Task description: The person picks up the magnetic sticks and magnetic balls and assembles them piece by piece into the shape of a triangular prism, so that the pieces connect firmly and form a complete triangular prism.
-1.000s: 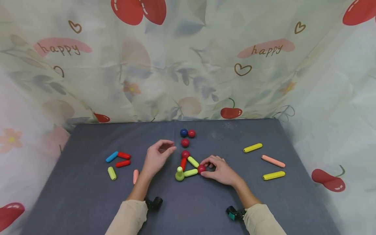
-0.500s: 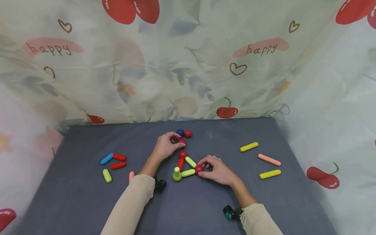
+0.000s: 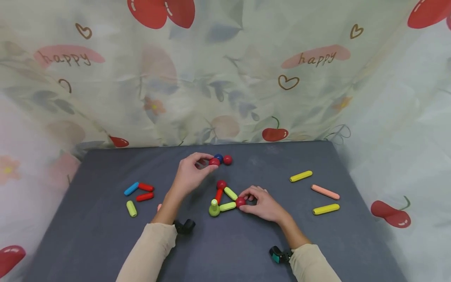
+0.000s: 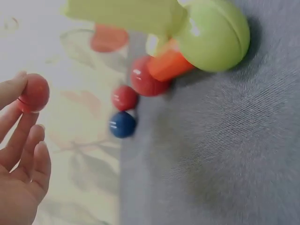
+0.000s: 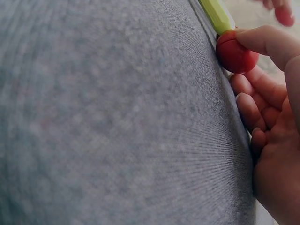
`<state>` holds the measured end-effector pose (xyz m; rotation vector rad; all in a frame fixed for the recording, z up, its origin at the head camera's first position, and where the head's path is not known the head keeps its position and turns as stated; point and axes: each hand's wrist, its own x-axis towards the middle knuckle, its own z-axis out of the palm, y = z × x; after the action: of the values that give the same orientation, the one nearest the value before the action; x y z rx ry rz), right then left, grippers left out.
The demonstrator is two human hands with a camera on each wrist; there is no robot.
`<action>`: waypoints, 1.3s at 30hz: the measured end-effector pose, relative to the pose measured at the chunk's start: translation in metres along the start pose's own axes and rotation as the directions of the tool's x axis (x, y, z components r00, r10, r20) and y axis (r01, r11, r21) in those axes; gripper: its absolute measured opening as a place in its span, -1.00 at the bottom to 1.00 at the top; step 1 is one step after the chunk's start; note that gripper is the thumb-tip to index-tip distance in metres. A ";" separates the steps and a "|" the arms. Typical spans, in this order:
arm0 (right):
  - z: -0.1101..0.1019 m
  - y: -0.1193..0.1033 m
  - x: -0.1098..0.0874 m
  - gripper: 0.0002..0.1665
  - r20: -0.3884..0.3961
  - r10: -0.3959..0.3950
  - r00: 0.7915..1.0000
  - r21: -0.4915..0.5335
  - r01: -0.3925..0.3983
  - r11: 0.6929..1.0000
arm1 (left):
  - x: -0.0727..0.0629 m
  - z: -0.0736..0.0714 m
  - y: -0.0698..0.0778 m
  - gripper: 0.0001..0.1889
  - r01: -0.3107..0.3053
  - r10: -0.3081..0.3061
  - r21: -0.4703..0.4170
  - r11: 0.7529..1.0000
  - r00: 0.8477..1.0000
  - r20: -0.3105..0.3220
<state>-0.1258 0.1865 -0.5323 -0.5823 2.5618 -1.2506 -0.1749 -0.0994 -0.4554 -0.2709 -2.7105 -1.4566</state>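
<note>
My left hand (image 3: 192, 172) pinches a red ball (image 4: 35, 93) between thumb and fingertips, lifted off the table. Behind it a blue ball (image 3: 219, 158) and another red ball (image 3: 228, 159) sit side by side. My right hand (image 3: 262, 203) grips the red ball (image 5: 236, 54) at the right corner of a flat triangle. Two light green rods (image 3: 230, 193) and a red rod (image 3: 219, 196) form its sides. A red ball (image 3: 221, 184) makes the far corner. At the left corner is a green ball (image 3: 214, 210) with a light green rod (image 4: 126, 16) standing up from it.
On the left lie a blue rod (image 3: 131, 188), two red rods (image 3: 145, 196), a short green rod (image 3: 132, 208) and a pink rod, mostly hidden by my left arm. Two yellow rods (image 3: 326, 209) and a longer pink rod (image 3: 325, 192) lie right. A printed curtain (image 3: 197, 98) hangs behind the table.
My left hand reached forward to the nearest loose red ball, took hold of it and lifted it, drawing it slightly left. My right hand has kept its grip on the triangle's corner ball.
</note>
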 end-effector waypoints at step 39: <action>0.008 -0.027 -0.005 -0.71 0.078 0.077 0.994 -0.038 -0.074 0.996 | -0.085 0.016 -0.030 -0.70 0.116 -0.149 0.148 0.982 0.960 0.238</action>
<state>-0.1120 0.1680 -0.5155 -0.5255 2.5201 -1.1366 -0.0960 -0.1136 -0.4997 -0.2870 -3.0666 -1.3463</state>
